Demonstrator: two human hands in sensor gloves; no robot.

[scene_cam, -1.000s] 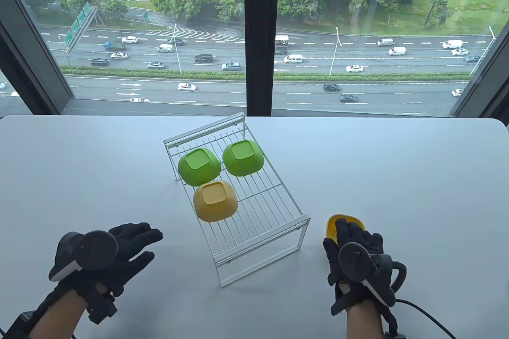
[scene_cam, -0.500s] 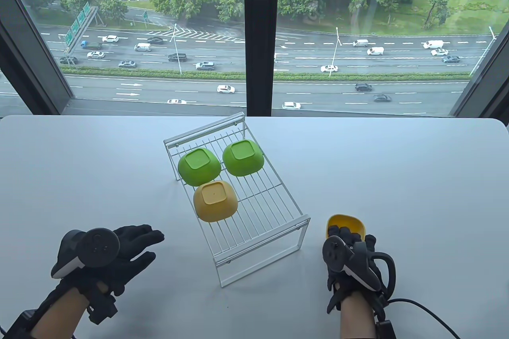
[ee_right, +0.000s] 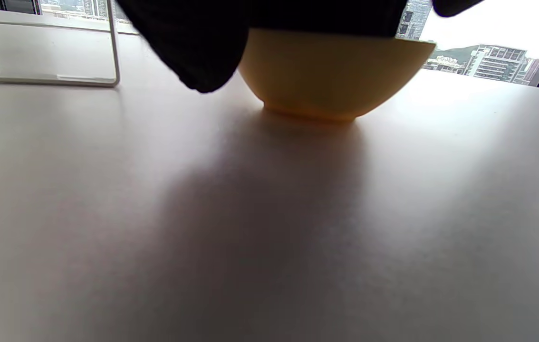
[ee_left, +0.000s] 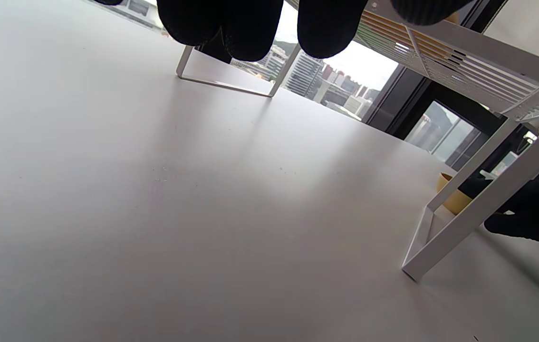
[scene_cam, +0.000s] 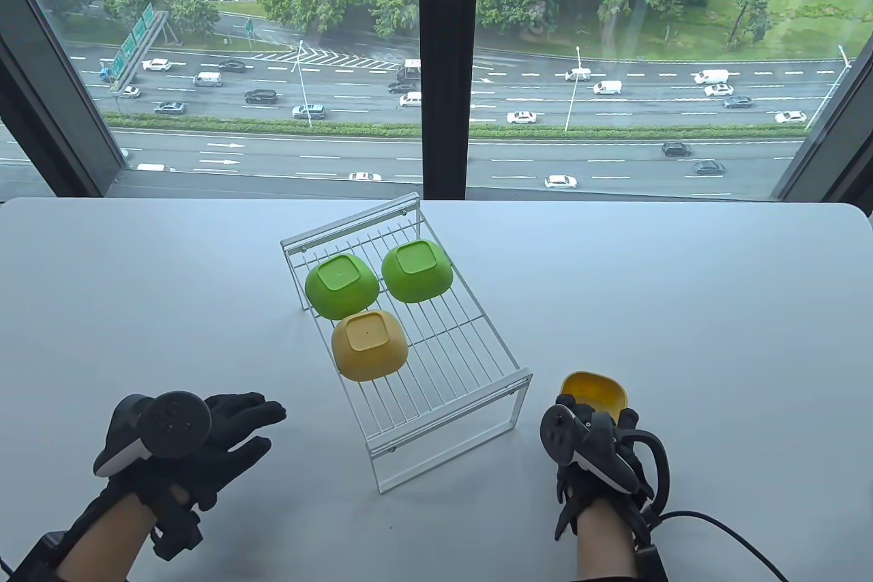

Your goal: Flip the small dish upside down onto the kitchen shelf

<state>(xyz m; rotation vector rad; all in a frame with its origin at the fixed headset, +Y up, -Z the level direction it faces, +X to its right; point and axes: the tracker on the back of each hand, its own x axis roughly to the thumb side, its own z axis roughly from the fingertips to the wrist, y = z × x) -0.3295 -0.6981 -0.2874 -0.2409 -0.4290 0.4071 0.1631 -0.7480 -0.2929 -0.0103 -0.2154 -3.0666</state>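
Note:
A small yellow dish [scene_cam: 599,389] stands upright on the white table, right of the white wire shelf [scene_cam: 447,364]. My right hand [scene_cam: 595,414] grips the dish's near rim, fingers curled over it. In the right wrist view the dish [ee_right: 331,71] has its foot on the table, with the gloved fingers [ee_right: 193,52] over its rim. My left hand [scene_cam: 262,428] is open and empty, left of the shelf. The left wrist view shows the left fingertips [ee_left: 326,23], a shelf leg [ee_left: 478,209] and part of the dish [ee_left: 449,199] behind it.
Three dishes lie upside down on the shelf's far half: two green [scene_cam: 341,285] [scene_cam: 417,270] and one yellow [scene_cam: 369,343]. The shelf's near half is bare wire. A cable [scene_cam: 723,531] trails from my right wrist. A window runs along the table's far edge.
My right hand has rolled so that its tracker faces left, and has drawn back a little, showing more of the dish's inside. My left hand has edged slightly right.

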